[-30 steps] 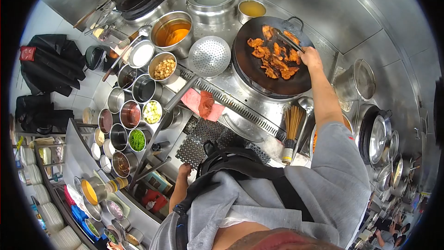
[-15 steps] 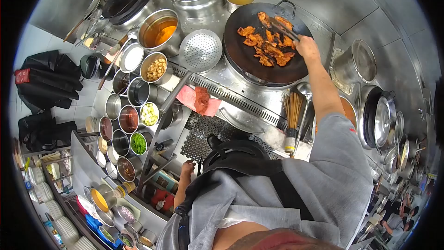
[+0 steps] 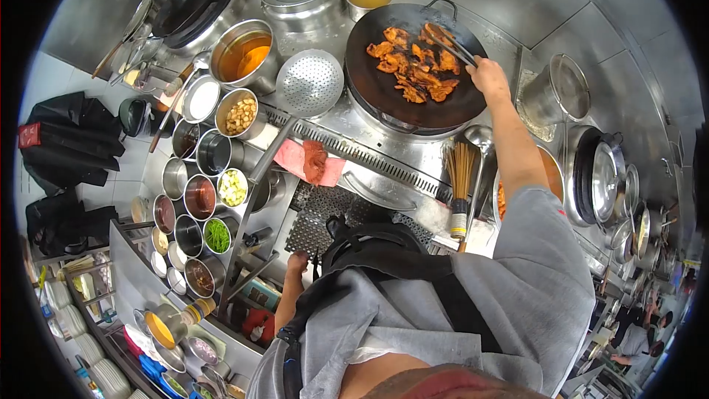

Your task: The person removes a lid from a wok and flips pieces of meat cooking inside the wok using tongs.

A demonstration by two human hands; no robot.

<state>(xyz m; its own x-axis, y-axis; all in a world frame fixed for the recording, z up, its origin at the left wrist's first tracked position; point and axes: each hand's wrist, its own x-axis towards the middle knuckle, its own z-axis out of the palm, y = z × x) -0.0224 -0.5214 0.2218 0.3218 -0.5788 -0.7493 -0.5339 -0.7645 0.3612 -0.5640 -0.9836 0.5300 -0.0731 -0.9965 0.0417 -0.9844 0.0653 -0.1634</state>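
My right hand (image 3: 489, 77) is closed around a pair of tongs (image 3: 461, 52) and reaches over the large black wok (image 3: 369, 81). The tong tips touch browned, orange-red meat pieces (image 3: 417, 66) on the wok's far right side. Several more pieces lie spread across its middle. My left hand (image 3: 297, 263) hangs low beside my body, close to the counter's metal rail (image 3: 255, 273). Its fingers are curled out of sight, and I cannot make out whether it holds anything.
Left of the wok are a perforated strainer (image 3: 310, 83) and a pot of orange liquid (image 3: 246, 58). Ingredient tins, including chopped greens (image 3: 217, 236), line the left counter. A ladle (image 3: 479, 137) and bamboo brush (image 3: 460, 177) lie in front. Raw red meat (image 3: 315, 162) rests on pink paper.
The view has shifted slightly, moving the scene left. The tong tips have moved a little to the right among the far meat pieces, and some pieces lie differently. My left hand stays low.
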